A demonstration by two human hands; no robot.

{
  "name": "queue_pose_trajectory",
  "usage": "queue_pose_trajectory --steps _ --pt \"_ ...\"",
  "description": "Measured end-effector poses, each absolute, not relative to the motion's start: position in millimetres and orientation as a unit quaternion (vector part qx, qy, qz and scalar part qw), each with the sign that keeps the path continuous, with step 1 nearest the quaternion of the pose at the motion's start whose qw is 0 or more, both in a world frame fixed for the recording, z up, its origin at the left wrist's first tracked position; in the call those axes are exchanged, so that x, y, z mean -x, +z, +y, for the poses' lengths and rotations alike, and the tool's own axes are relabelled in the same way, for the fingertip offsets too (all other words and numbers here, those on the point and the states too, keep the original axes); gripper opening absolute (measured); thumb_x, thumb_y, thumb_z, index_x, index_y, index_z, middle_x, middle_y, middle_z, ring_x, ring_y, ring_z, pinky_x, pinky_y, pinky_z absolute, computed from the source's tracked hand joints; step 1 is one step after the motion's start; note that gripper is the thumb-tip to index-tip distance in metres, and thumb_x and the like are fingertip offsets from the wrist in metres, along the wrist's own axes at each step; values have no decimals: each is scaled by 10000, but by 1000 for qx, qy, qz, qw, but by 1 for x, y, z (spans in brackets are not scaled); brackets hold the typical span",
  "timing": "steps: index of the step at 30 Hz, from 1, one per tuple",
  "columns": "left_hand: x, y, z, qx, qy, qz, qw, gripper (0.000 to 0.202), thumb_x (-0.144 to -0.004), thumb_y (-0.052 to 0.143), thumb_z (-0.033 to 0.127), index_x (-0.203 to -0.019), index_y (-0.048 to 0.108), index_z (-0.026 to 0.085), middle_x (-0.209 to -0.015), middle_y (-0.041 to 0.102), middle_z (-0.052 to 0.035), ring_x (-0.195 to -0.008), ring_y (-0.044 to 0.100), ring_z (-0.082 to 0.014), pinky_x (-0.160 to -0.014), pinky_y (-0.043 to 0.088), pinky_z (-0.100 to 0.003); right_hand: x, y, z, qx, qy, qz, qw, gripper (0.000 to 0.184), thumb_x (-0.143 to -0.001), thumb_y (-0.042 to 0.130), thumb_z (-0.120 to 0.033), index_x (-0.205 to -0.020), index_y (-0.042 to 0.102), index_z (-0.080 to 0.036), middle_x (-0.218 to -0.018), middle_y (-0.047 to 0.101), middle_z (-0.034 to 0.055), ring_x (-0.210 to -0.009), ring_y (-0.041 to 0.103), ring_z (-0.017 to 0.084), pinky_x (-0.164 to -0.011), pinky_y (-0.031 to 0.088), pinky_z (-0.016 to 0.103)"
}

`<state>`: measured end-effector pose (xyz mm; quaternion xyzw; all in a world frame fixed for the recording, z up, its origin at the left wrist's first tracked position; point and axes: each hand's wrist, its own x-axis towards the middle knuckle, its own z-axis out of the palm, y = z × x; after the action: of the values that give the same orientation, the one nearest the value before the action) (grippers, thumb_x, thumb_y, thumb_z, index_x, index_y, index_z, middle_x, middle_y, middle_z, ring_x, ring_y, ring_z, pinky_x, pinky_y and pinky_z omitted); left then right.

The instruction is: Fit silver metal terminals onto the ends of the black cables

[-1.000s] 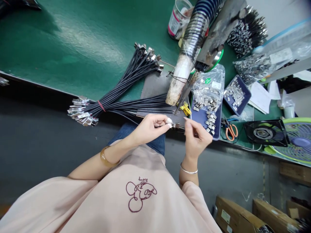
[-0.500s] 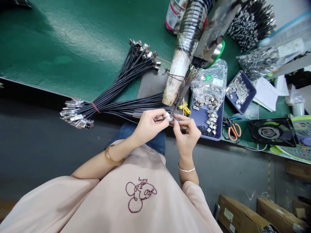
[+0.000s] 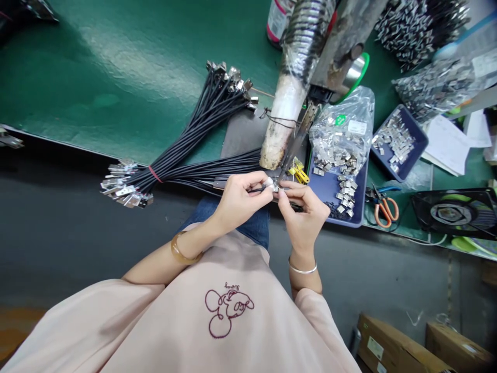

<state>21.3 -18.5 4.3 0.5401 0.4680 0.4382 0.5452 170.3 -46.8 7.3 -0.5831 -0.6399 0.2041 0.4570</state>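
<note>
My left hand pinches the end of a thin black cable at the table's front edge. My right hand meets it fingertip to fingertip, pinched on a small metal connector shell at that cable end. Just above the hands hangs a soldering iron tip beside a taped white extraction hose. A bundle of black cables with metal plugs at both ends, tied with a red band, lies to the left. A blue tray of loose metal shells sits right of my hands.
A clear bag of shells lies on the tray, with a second blue tray behind. Orange-handled scissors, a small black fan, a jar and papers are around. Cardboard boxes stand on the floor.
My right hand has come left from beside the tray and joined my left hand at the cable end. The view has shifted slightly.
</note>
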Motion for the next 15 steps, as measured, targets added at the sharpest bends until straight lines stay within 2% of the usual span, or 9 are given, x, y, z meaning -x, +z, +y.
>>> queue_pose_trajectory --steps 4,11,13,15 --pt "-21 6 -19 -537 430 473 550 116 -780 594 186 -672 584 143 -574 385 49 -541 306 -66 -507 221 -215 -170 13 -51 571 183 -661 450 108 -892 632 -200 -787 621 -224 -972 788 13 -775 764 141 -679 657 262" --pt "-21 5 -22 -558 408 482 538 123 -776 587 184 -660 565 150 -563 314 63 -531 260 -65 -498 192 -215 -172 14 -58 564 147 -693 424 92 -916 602 -192 -837 611 -238 -1007 787 14 -815 770 146 -718 649 270" --pt "-21 5 -23 -574 404 479 527 126 -786 581 181 -664 576 149 -561 314 63 -533 263 -68 -500 202 -215 -179 12 -63 566 158 -685 431 50 -934 597 -223 -896 622 -245 -970 782 4 -724 761 138 -656 638 265" --pt "-18 5 -26 -606 388 467 513 126 -788 574 161 -664 596 145 -558 334 63 -538 274 -70 -505 219 -213 -189 12 -73 574 151 -672 444 53 -952 583 -292 -962 622 -258 -827 750 -13 -561 708 137 -547 603 286"
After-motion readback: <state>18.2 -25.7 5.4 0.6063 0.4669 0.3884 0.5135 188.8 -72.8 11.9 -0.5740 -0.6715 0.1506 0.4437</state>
